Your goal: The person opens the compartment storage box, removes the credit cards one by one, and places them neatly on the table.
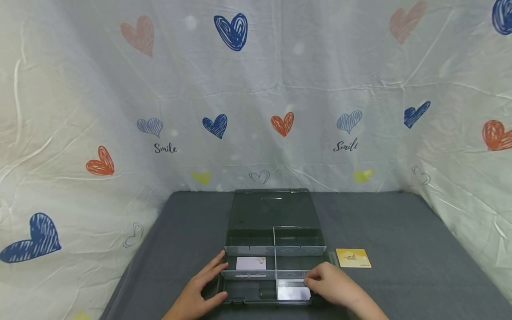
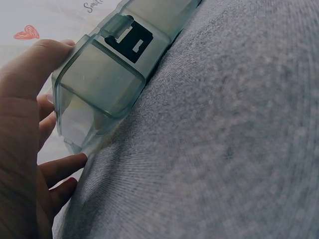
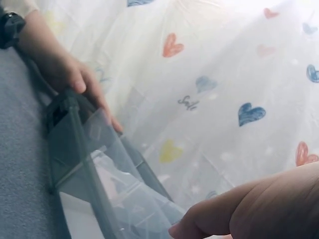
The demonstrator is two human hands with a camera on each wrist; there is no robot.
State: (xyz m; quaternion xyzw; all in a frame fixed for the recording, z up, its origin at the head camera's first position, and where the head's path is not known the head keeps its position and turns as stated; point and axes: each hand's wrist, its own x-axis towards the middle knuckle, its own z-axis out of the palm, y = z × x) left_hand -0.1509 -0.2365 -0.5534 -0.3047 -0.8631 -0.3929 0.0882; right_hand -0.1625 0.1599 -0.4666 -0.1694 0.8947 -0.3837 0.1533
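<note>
A translucent dark green compartment box (image 1: 276, 209) lies with its lid laid back. My left hand (image 1: 198, 286) rests on its left front corner, fingers fairly straight and spread, the thumb on the front edge; the left wrist view shows the thumb (image 2: 52, 47) at the corner. My right hand (image 1: 330, 282) is at the right front compartment, its curled fingers pinching the right end of a clear plastic divider (image 3: 144, 204). A white card (image 1: 294, 293) sits in that compartment, below the fingertips. Another white card (image 1: 250, 263) lies in the left middle compartment.
A yellow card (image 1: 354, 258) lies on the grey cloth-covered table (image 1: 400, 231), right of the box. Behind hangs a white curtain (image 1: 256, 89) printed with hearts. The box's black latch (image 2: 132, 40) faces me in the left wrist view.
</note>
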